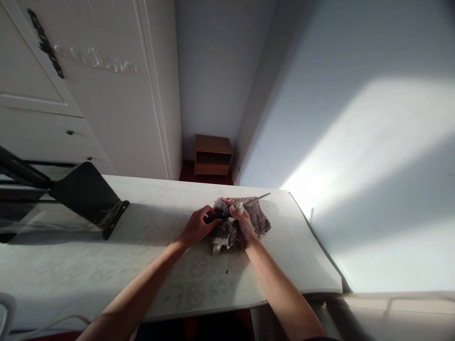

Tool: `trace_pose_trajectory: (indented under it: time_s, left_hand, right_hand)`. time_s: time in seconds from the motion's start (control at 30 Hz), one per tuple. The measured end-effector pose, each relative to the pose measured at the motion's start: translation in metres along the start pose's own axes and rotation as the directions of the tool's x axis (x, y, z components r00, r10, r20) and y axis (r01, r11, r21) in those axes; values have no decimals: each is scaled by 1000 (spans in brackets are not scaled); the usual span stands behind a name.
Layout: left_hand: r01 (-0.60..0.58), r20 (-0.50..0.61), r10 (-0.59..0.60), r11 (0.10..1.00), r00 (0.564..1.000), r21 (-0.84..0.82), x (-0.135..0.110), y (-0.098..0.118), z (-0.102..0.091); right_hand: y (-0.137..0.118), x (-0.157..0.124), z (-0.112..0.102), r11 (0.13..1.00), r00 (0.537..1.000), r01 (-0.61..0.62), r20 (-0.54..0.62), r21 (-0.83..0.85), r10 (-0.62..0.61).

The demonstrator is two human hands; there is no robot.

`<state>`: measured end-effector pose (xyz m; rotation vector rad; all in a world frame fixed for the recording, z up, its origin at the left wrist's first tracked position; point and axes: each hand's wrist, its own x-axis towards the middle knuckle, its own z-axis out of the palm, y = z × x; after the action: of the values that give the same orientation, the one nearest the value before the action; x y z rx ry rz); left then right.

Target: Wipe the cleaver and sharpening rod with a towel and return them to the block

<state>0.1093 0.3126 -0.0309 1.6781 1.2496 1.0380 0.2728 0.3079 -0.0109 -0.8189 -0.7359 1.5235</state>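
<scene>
My left hand point(199, 227) is closed round the black handle of a knife point(259, 198), whose narrow blade points up and to the right. Pinched in my right hand point(244, 225) is a pale fold of cloth, pressed against the blade close to the handle. Beneath both hands a rumpled grey-brown towel point(261, 220) lies on the white table point(167, 279). Part of the blade is covered by my right fingers and the cloth.
At the left of the table stands a black metal stand point(88, 194). A pale wall point(355, 142) runs along the right side. Beyond the far edge are a small brown cabinet point(213, 147) and a white wardrobe point(117, 104). A cable point(67, 318) lies at the near left.
</scene>
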Motion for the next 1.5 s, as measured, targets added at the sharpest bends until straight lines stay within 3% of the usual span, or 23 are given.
trace_pose_trajectory:
  time_s: [0.17, 0.3, 0.43, 0.57, 0.8, 0.9, 1.2, 1.37, 1.5]
  left_hand:
    - [-36, 52, 33, 998, 998, 56, -4, 4, -3]
    - [124, 134, -112, 988, 985, -87, -3, 6, -2]
    - [391, 371, -292, 891, 882, -229, 1, 8, -9]
    - [516, 528, -320, 811, 787, -277, 4, 9, -19]
    - [668, 672, -369, 700, 642, -253, 7, 4, -27]
    - [707, 691, -394, 664, 606, -242, 8, 4, -30]
    - [658, 615, -395, 699, 683, -281, 3, 6, -34]
    - [501, 506, -336, 834, 794, -232, 6, -6, -36]
    - [308, 378, -253, 947, 891, -91, 7, -9, -39]
  right_hand:
    - [3, 1, -2, 1000, 1000, -8, -4, 2, 8]
    - [2, 1, -2, 1000, 1000, -8, -1, -4, 8]
    - [1, -1, -2, 999, 1000, -26, 14, 23, 25]
    - [3, -1, -3, 998, 998, -50, 35, 42, 48]
    - [6, 0, -6, 997, 998, -56, 32, 51, 54]
    - [6, 2, -9, 998, 999, -47, 4, 43, 47]
    - [2, 2, -14, 998, 998, -41, -39, 54, 43]
    - [1, 0, -14, 998, 998, -25, -61, 60, 29]
    - [4, 1, -17, 999, 999, -16, -32, 44, 18]
